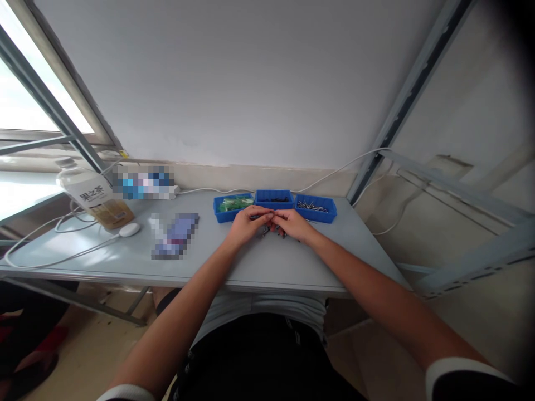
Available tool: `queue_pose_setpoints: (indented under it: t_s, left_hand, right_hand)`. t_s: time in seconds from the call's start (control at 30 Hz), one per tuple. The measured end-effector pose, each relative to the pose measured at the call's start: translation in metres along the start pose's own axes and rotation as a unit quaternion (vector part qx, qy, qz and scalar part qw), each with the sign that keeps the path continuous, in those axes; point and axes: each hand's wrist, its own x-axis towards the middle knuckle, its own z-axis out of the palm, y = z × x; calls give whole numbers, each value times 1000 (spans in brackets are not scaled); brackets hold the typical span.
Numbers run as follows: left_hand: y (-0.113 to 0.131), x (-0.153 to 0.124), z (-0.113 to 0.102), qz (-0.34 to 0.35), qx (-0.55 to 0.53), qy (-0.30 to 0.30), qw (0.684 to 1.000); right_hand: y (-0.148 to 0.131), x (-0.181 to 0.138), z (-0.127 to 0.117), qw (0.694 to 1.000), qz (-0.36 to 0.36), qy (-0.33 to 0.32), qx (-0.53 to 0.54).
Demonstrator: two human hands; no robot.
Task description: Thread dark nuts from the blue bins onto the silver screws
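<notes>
While my forearms stretch out over the table (pixel 125 245), my left hand (pixel 244 224) and right hand (pixel 292 224) meet at its far middle, fingertips touching. Between them I pinch a small dark part (pixel 256 216); it is too small to tell what it is, and I cannot tell which hand has the firmer hold. Both hands are curled, not spread. Under and just beside my fingers lie a few more small dark parts (pixel 267 231) on the tabletop, loose and close together.

Just beyond my hands stand three blue bins in a row, touching or nearly so. The left bin (pixel 233 206) holds green pieces, the middle bin (pixel 273 198) holds something dark, and the right bin (pixel 315 208) holds thin metal pins. My knuckles are near the front walls of the left and middle bins.

Well off to my left a bottle (pixel 94 197) lies tilted on the table, with a white puck (pixel 129 229) on a cable (pixel 62 253) just beside it. Another white cable (pixel 334 172) runs along the wall behind the bins. Two blurred patches lie between the bottle and the bins.
</notes>
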Motion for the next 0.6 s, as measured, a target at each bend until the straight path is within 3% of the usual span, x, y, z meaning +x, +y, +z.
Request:
queue_pose_setpoints:
  t_s: [0.2,0.43,0.53,0.6]
  left_hand:
    - [2,0,0,-30,3,9,1000]
    - [-5,0,-1,-39,44,23,998]
    - [-4,-1,0,-36,63,25,997]
    - [-3,-1,0,-33,77,29,996]
  right_hand:
    - [-1,2,0,1000,-10,11,20]
    - [7,19,-16,993,19,108,32]
    - [8,20,-22,988,41,142,-33]
    - [6,15,-24,982,4,138,-127]
